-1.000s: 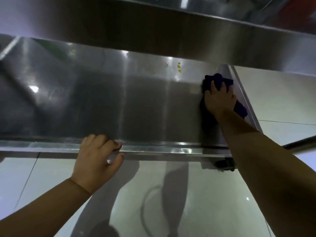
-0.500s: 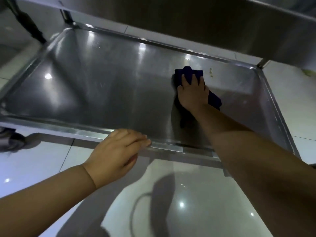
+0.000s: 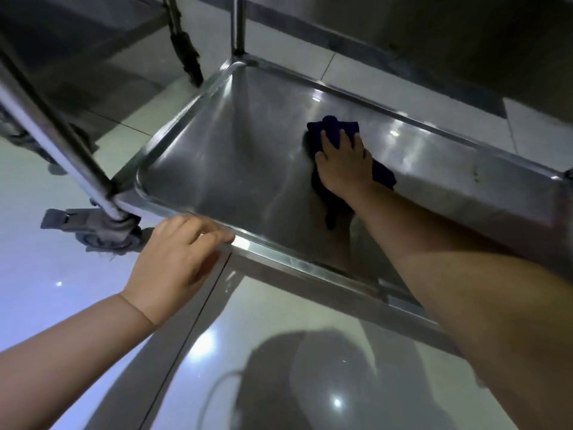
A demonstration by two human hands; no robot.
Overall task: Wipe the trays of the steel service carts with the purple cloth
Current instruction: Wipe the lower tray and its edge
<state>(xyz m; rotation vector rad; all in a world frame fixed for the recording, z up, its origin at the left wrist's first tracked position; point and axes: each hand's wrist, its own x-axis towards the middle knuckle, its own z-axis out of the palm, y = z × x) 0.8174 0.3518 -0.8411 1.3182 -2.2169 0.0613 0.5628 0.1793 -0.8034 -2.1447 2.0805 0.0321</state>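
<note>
The lowest steel tray (image 3: 235, 169) of a service cart fills the middle of the head view. On the tray's floor near its far side lies the bunched purple cloth (image 3: 333, 127), with part of it trailing behind my wrist. My right hand (image 3: 344, 162) presses down on the cloth with the fingers spread over it. My left hand (image 3: 173, 262) holds the tray's near rim, fingers on top and thumb under the edge. A few small specks show on the tray's right end.
A slanted cart post (image 3: 55, 131) ends in a grey caster wheel (image 3: 108, 235) with a brake tab, just left of my left hand. The shelf above (image 3: 465, 41) overhangs at top right. Another cart (image 3: 93, 35) stands at back left on the glossy tiled floor (image 3: 62, 305).
My right hand slid the cloth leftward from the tray's right end toward its middle. My view swung left, bringing the left corner, post and caster into sight. The left hand stayed on the rim.
</note>
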